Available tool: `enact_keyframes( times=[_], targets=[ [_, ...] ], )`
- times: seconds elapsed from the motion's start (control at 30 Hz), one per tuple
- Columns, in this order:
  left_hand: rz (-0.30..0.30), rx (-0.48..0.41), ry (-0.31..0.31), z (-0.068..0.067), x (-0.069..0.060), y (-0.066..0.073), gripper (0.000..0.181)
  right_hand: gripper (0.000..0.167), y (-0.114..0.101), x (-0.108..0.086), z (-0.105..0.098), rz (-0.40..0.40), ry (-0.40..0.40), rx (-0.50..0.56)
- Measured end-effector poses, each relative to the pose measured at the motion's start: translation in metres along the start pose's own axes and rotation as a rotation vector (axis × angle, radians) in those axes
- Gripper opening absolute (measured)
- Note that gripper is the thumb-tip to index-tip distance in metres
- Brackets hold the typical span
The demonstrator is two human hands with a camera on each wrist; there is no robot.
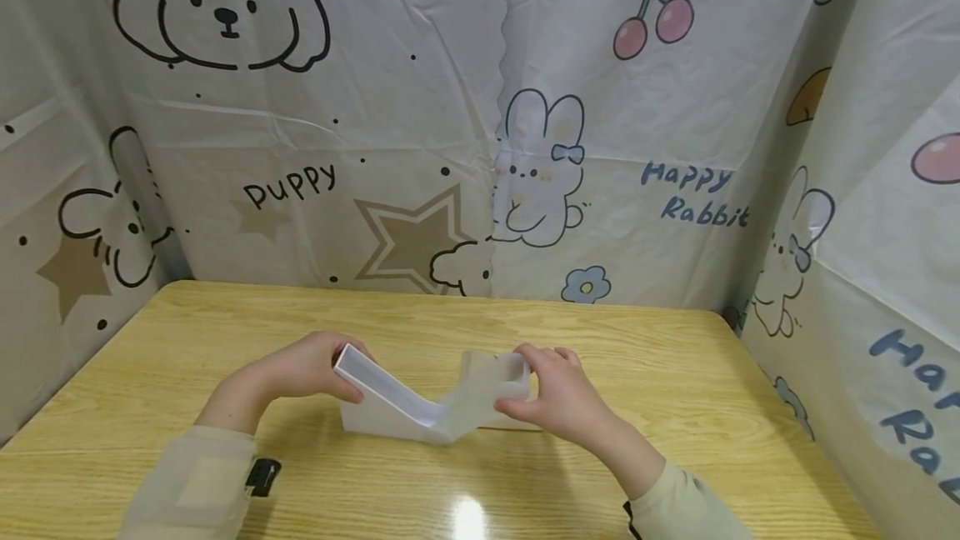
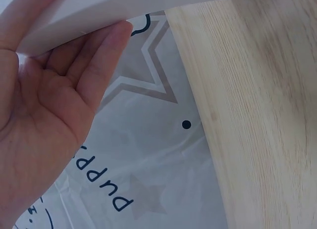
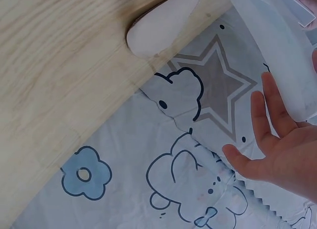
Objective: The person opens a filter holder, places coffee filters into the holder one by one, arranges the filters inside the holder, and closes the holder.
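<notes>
A white, open-topped holder [image 1: 390, 407] with a sloping channel stands at the middle of the table. My left hand [image 1: 300, 365] grips its raised left end; in the left wrist view the thumb and fingers of the left hand [image 2: 54, 100] lie on either side of the white wall [image 2: 114, 14]. A frosted, translucent piece [image 1: 480, 394] rises from the holder's low part toward the right. My right hand [image 1: 558, 398] holds its upper right end between thumb and fingers. In the right wrist view the right hand [image 3: 285, 145] is beside the frosted piece [image 3: 277, 51], some fingers spread.
A pale piece with a rounded end [image 3: 158, 31] lies on the wooden table [image 1: 375, 490] in the right wrist view. A cloth printed with rabbits, stars and a puppy [image 1: 420, 107] hangs behind the table and along both sides. Black bands show at both sleeves.
</notes>
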State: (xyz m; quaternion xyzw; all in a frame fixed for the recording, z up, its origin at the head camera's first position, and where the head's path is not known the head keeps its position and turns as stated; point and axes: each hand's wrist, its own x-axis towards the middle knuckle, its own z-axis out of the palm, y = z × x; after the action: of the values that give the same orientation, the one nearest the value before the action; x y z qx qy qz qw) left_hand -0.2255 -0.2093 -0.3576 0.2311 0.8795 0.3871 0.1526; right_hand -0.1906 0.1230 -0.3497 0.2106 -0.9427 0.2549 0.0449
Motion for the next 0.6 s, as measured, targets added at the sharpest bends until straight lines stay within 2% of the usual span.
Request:
enact_keyframes(
  times=[0.27, 0.47, 0.6],
  targets=[
    [-0.026, -0.008, 0.012, -0.003, -0.003, 0.001, 0.036, 0.049, 0.004, 0.0, 0.002, 0.09, -0.009, 0.008],
    [-0.02, -0.006, 0.015, -0.004, -0.004, 0.001, 0.035, 0.049, 0.007, -0.001, 0.004, 0.089, -0.009, 0.024],
    [-0.026, -0.005, 0.014, -0.003, -0.004, 0.003, 0.035, 0.056, 0.015, 0.0, 0.003, 0.059, -0.078, 0.046]
  ],
)
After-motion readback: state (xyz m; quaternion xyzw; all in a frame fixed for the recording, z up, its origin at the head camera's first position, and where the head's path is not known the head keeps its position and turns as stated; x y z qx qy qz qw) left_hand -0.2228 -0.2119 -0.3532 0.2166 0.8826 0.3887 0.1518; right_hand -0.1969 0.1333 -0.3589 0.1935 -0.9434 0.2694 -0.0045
